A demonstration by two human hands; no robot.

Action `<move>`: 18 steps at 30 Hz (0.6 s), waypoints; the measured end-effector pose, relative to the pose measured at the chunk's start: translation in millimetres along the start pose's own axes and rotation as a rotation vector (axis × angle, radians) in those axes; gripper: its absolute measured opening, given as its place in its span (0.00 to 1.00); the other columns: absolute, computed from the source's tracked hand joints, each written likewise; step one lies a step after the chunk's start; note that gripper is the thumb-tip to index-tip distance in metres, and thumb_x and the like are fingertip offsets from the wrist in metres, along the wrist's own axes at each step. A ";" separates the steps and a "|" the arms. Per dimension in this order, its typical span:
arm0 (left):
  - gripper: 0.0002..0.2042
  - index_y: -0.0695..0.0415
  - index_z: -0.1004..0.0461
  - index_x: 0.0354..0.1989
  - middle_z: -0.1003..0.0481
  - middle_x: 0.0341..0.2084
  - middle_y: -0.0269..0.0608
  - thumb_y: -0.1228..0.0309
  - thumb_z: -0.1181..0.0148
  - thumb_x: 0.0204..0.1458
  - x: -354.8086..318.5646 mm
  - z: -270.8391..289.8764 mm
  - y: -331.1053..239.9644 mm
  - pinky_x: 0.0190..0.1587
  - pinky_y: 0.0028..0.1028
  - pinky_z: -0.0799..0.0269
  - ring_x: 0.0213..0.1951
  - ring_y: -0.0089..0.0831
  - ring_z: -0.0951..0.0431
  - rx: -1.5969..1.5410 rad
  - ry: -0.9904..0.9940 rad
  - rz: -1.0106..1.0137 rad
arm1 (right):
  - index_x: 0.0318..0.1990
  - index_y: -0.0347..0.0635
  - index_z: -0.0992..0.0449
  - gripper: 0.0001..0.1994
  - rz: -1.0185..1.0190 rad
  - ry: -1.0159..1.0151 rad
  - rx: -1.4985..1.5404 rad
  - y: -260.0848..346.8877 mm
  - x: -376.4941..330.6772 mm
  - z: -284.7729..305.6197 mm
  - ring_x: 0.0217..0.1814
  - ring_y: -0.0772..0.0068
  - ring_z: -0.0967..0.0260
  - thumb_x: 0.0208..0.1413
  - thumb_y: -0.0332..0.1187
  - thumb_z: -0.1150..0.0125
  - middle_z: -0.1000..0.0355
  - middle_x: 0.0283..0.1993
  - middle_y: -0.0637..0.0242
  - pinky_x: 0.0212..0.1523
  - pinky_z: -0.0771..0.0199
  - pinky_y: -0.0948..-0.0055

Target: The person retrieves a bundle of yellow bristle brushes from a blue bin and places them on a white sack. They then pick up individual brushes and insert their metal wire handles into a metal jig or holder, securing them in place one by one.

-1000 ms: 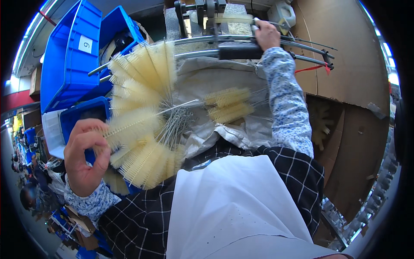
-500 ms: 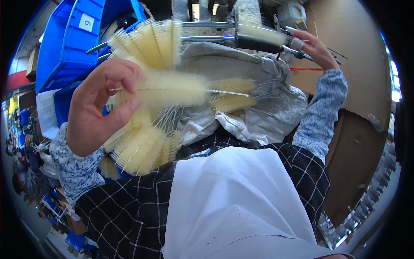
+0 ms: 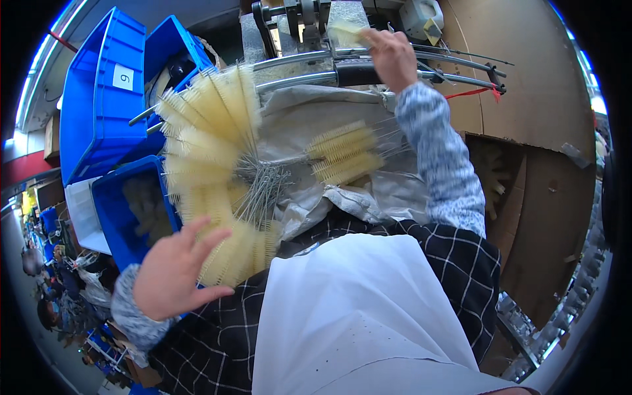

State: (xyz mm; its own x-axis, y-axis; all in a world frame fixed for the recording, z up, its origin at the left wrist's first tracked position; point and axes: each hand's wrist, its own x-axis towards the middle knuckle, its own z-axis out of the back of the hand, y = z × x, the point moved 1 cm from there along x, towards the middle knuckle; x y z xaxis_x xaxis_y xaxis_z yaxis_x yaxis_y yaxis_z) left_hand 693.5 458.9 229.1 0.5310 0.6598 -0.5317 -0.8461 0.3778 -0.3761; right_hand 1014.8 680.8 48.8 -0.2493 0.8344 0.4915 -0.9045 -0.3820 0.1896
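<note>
While spread in a wide fan over grey sheeting [image 3: 329, 125] on the bench, a stack of pale yellow bottle brushes [image 3: 210, 164] beside blue bins [image 3: 99, 105], wire stems meeting at the centre. Left hand [image 3: 172, 276] open, fingers splayed, just touching the fan's lower edge, gripping nothing. Right hand [image 3: 392, 58] up at the metal machine [image 3: 303, 20], pinching one brush [image 3: 345, 31] by its bristles.

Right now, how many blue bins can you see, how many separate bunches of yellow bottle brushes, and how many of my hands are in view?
Blue bins: 3, with the tall bin, the one behind it and the lower bin.
Brush bunches: 2, with the big fan and the small cluster.
Hands: 2, the left hand and the right hand.
Total: 7
</note>
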 end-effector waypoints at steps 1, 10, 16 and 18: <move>0.28 0.52 0.39 0.49 0.37 0.44 0.50 0.62 0.38 0.37 -3.6 -8.8 2.0 0.41 0.35 0.33 0.40 0.44 0.30 0.009 0.018 0.035 | 0.43 0.57 0.29 0.14 -0.029 0.058 -0.123 -18.6 1.9 -10.7 0.35 0.67 0.37 0.47 0.29 0.50 0.30 0.31 0.70 0.39 0.36 0.68; 0.19 0.53 0.33 0.38 0.35 0.36 0.48 0.76 0.44 0.33 -16.0 -21.2 8.3 0.31 0.32 0.32 0.30 0.43 0.28 -0.070 -0.140 0.178 | 0.48 0.63 0.31 0.15 -0.096 0.263 -0.208 -14.3 29.2 -36.1 0.43 0.69 0.39 0.54 0.36 0.56 0.30 0.39 0.71 0.47 0.42 0.67; 0.13 0.60 0.32 0.30 0.34 0.30 0.46 0.80 0.46 0.30 -17.6 -6.4 10.9 0.29 0.30 0.33 0.27 0.42 0.30 -0.165 -0.393 0.056 | 0.48 0.63 0.31 0.15 -0.060 0.277 -0.171 -16.3 31.2 -36.3 0.45 0.70 0.40 0.54 0.35 0.57 0.31 0.43 0.71 0.48 0.43 0.67; 0.12 0.61 0.33 0.29 0.33 0.28 0.46 0.80 0.47 0.30 -16.8 -0.4 10.1 0.29 0.29 0.33 0.26 0.41 0.30 -0.165 -0.468 -0.014 | 0.48 0.62 0.31 0.15 -0.033 0.246 -0.178 -18.6 31.6 -36.6 0.45 0.70 0.41 0.53 0.34 0.56 0.32 0.42 0.72 0.48 0.45 0.66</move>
State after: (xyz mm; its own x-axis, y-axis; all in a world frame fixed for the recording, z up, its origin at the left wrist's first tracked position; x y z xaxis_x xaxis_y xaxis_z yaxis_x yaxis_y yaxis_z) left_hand 676.0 451.4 233.9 0.4325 0.8903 -0.1425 -0.8001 0.3061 -0.5159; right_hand 1011.1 728.8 29.7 -0.2758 0.9246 0.2626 -0.9545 -0.2957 0.0389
